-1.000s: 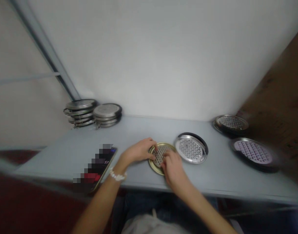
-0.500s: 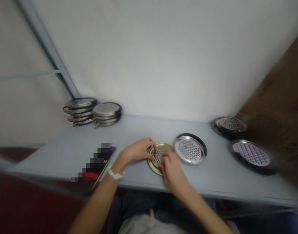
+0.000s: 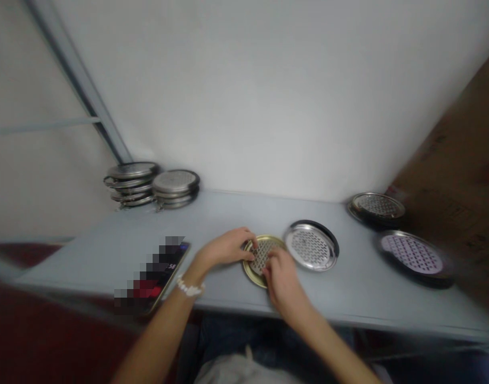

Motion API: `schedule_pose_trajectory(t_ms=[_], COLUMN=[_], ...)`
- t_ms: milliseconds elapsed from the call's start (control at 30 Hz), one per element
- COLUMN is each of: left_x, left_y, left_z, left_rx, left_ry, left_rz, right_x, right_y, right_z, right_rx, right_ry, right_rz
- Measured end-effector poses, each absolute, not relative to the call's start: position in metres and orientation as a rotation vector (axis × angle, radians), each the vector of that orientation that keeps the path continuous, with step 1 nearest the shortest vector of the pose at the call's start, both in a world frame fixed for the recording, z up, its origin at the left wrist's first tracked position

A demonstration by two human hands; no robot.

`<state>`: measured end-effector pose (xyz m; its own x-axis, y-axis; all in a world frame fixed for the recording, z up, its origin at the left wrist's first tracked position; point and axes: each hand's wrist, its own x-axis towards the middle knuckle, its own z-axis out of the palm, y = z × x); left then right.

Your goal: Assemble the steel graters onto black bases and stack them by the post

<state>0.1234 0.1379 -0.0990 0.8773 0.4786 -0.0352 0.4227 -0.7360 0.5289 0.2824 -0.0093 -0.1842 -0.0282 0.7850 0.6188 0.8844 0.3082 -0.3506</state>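
A round metal grater plate (image 3: 264,249) with a gold-coloured rim lies flat on the table in front of me. My left hand (image 3: 232,246) is curled at its left edge, thumb and fingertips resting on the plate with a gap between them. Over the plate's right side, my right hand (image 3: 282,272) has its fingers bunched in a pinch. Whatever lies between those fingertips is hidden. Just right of the plate, a silver round grater (image 3: 310,246) with a black strip along its far rim touches or nearly touches it.
Stacked round graters (image 3: 134,170) stand at the back left, beside a shorter stack (image 3: 175,182). More lie at right: one group (image 3: 378,205) and a purplish-looking grater (image 3: 412,253). A phone (image 3: 168,274) lies left, near the front edge. A cardboard box (image 3: 460,181) borders the right side.
My right hand has shifted very slightly on the plate. My left hand stays at the left edge, and the other things lie as before.
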Motion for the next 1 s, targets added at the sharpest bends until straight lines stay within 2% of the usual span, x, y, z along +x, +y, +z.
schedule_pose_trajectory(t_ms=[1000], left_x=[0.1262], left_y=[0.1381], left_z=[-0.0943], left_rx=[2.489], left_ry=[0.644], left_rz=[0.126], right_x=[0.2843], right_y=[-0.0099], right_z=[-0.1845], right_rx=[-1.511], right_ry=[-1.844], right_rz=[-0.163])
